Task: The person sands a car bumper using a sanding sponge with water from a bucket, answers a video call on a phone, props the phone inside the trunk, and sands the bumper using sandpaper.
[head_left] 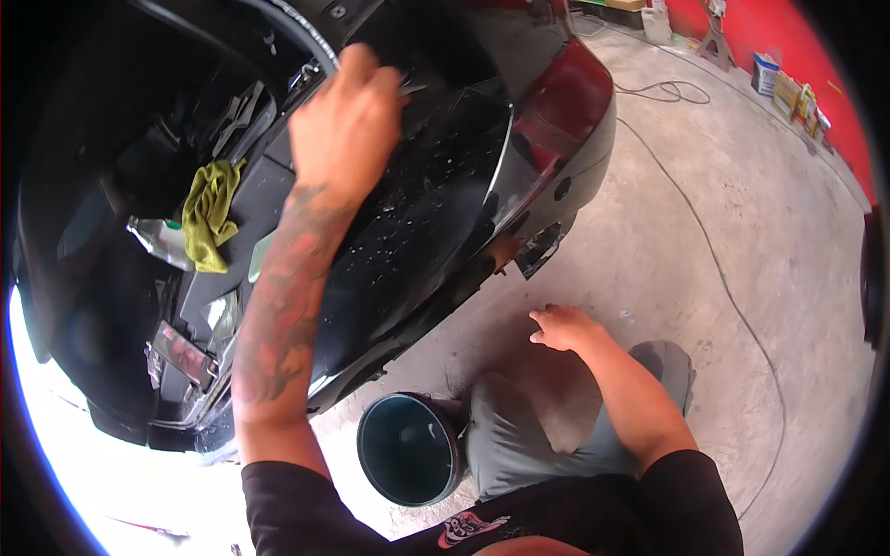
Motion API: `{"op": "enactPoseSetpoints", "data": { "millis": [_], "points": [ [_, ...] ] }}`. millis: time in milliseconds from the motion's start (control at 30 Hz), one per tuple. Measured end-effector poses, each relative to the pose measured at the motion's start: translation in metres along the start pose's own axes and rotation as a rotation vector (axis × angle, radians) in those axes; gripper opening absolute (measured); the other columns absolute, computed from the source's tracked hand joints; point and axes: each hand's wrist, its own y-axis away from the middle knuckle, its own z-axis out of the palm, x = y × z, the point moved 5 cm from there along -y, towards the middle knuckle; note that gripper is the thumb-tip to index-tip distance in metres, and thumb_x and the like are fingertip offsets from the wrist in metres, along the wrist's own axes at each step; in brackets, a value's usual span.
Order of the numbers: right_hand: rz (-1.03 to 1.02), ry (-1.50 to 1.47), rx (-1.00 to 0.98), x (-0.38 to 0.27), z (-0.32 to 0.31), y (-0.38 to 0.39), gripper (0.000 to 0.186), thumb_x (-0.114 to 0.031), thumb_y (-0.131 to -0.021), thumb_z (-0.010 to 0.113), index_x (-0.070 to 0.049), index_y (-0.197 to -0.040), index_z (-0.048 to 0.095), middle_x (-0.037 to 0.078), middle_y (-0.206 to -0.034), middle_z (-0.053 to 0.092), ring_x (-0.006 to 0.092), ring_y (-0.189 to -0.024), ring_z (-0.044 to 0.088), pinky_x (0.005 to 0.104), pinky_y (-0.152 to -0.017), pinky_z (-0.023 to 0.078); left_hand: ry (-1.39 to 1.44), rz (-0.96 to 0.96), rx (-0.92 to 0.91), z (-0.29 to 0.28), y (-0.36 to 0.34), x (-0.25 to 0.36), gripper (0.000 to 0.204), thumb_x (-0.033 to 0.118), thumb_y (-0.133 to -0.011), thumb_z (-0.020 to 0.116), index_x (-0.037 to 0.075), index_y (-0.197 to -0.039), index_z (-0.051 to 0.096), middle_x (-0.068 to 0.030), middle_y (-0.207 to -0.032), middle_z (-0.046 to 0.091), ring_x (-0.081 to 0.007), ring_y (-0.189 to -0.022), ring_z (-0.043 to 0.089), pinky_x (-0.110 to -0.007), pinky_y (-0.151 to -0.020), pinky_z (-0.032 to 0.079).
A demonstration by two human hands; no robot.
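Observation:
My left hand (348, 125) is raised to the rear of a dark car, fingers curled into a fist. It is slightly blurred, beside the lower end of a black rubber seal strip (311, 37). A thin light sliver shows at its right side; what the fingers hold is hidden. Beneath my arm, the glossy black bumper (422, 199) is dotted with drops or specks. My right hand (564, 328) hangs over the floor, holding nothing, its forefinger stretched out. A yellow-green cloth (211, 218) lies in the open boot next to a clear bottle (162, 241).
A dark bucket (408, 449) stands by my knee. A phone (185, 355) leans at the boot's left end. The red tail light (561, 107) curves round the car's corner. A cable (718, 255) runs across the concrete floor, with boxes (786, 95) along the red wall.

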Motion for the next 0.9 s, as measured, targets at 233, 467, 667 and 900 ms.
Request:
{"op": "enactPoseSetpoints", "data": {
  "millis": [233, 467, 667, 900],
  "points": [
    [0.037, -0.139, -0.007, 0.013, 0.004, 0.002, 0.062, -0.041, -0.095, 0.061, -0.011, -0.147, 0.045, 0.019, -0.145, 0.051, 0.035, -0.135, 0.048, 0.0453, -0.11, 0.041, 0.003, 0.039, 0.063, -0.003, 0.004, 0.0, 0.009, 0.015, -0.078, 0.065, 0.01, -0.07, 0.065, -0.0082, -0.091, 0.06, -0.0242, -0.072, 0.07, -0.039, -0.052, 0.056],
    [0.018, -0.118, -0.034, -0.006, 0.001, 0.001, 0.06, -0.038, -0.094, 0.064, -0.01, -0.145, 0.048, 0.019, -0.143, 0.053, 0.0354, -0.133, 0.049, 0.0446, -0.109, 0.042, 0.002, 0.025, 0.097, -0.002, -0.006, 0.013, 0.01, 0.015, -0.075, 0.067, 0.008, -0.07, 0.069, -0.0106, -0.09, 0.061, -0.0263, -0.075, 0.071, -0.04, -0.054, 0.056],
    [0.053, -0.164, -0.048, 0.002, 0.0, 0.003, 0.06, -0.036, -0.094, 0.064, -0.009, -0.145, 0.048, 0.02, -0.142, 0.053, 0.036, -0.131, 0.051, 0.0447, -0.108, 0.044, -0.021, 0.023, 0.087, -0.006, 0.012, 0.002, 0.008, 0.016, -0.074, 0.068, 0.008, -0.072, 0.069, -0.0097, -0.091, 0.061, -0.026, -0.076, 0.071, -0.041, -0.055, 0.056],
    [0.016, -0.171, -0.04, 0.001, 0.007, -0.01, 0.059, -0.036, -0.094, 0.065, -0.008, -0.143, 0.049, 0.02, -0.14, 0.054, 0.0367, -0.128, 0.053, 0.0452, -0.107, 0.044, -0.011, 0.022, 0.055, 0.003, -0.012, 0.016, 0.009, 0.016, -0.074, 0.069, 0.007, -0.076, 0.071, -0.0098, -0.093, 0.061, -0.0263, -0.077, 0.071, -0.041, -0.056, 0.056]
  ]
}}
